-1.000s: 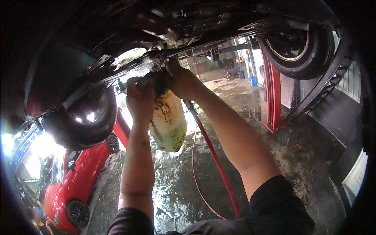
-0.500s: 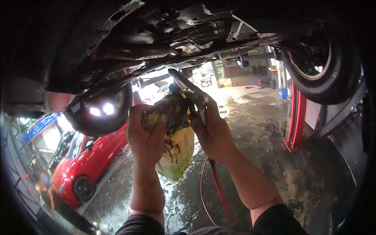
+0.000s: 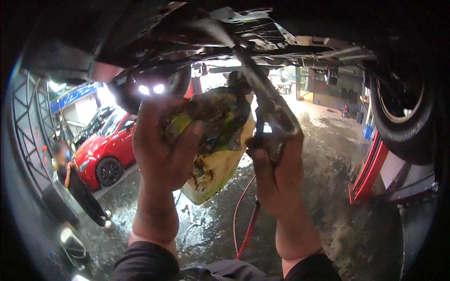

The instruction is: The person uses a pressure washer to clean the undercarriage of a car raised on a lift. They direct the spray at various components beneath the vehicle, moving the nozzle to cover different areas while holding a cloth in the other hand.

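Under a raised car's dark underside [image 3: 300, 44], my right hand [image 3: 281, 173] is closed round a grimy spray gun [image 3: 269, 96]. Its long barrel points up at the underbody, and a whitish streak, perhaps spray, shows beyond the tip. Below that hand hangs a red hose [image 3: 248, 229]. My left hand [image 3: 161, 145] grips the upper part of a stained yellow-white container [image 3: 213, 175], smeared black and green at the top. The container hangs tilted between my hands, close against the gun. Whether the two are joined is hidden.
Wheels hang at the right [image 3: 403, 112] and the far left of the raised car. A red lift post [image 3: 368, 171] stands at right. To the left are a parked red car [image 3: 105, 145] and a standing person [image 3: 77, 182]. The dark floor [image 3: 328, 229] looks wet.
Both hands have come higher and wider apart, with the gun and container appearing larger. The view has shifted, and a whitish streak now shows beyond the gun's tip.
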### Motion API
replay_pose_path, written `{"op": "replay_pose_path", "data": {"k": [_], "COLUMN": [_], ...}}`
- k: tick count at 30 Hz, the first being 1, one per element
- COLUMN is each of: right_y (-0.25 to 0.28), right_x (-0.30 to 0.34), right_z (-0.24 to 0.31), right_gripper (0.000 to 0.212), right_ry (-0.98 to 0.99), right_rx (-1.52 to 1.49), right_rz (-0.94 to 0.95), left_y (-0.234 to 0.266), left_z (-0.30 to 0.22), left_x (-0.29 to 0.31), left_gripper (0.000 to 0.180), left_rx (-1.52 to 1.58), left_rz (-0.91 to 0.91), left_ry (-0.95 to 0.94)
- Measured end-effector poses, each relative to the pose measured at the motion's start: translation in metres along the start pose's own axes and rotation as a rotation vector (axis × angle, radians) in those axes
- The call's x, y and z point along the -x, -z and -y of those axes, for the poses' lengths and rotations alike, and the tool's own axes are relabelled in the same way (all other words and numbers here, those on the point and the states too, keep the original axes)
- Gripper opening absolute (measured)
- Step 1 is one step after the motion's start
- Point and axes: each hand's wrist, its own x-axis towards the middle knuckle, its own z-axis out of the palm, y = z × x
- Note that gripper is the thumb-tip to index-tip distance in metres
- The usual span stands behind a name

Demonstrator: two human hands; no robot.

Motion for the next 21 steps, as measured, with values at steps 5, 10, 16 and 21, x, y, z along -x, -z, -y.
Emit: {"op": "replay_pose_path", "data": {"k": [5,10,16,21], "right_y": [-0.025,-0.05,-0.089,-0.128], "right_x": [0.012,0.02,0.043,0.04], "right_z": [0.04,0.085,0.126,0.149], "right_gripper": [0.065,0.062,0.061,0.064], "right_ry": [0.121,0.045,0.033,-0.173], "right_rx": [-0.007,-0.002,0.249,-0.015], "right_rz": [-0.056,-0.004,0.009,-0.153], "left_y": [0.041,0.084,0.136,0.165], "left_z": [-0.024,-0.032,-0.019,-0.023], "left_x": [-0.002,0.008,0.016,-0.033], "left_gripper": [0.031,0.03,0.034,0.032], "left_rx": [-0.046,0.049,0.063,-0.209], "left_rz": [-0.013,-0.075,0.025,0.316], "left_ry": [-0.126,-0.086,0.084,0.155]}}
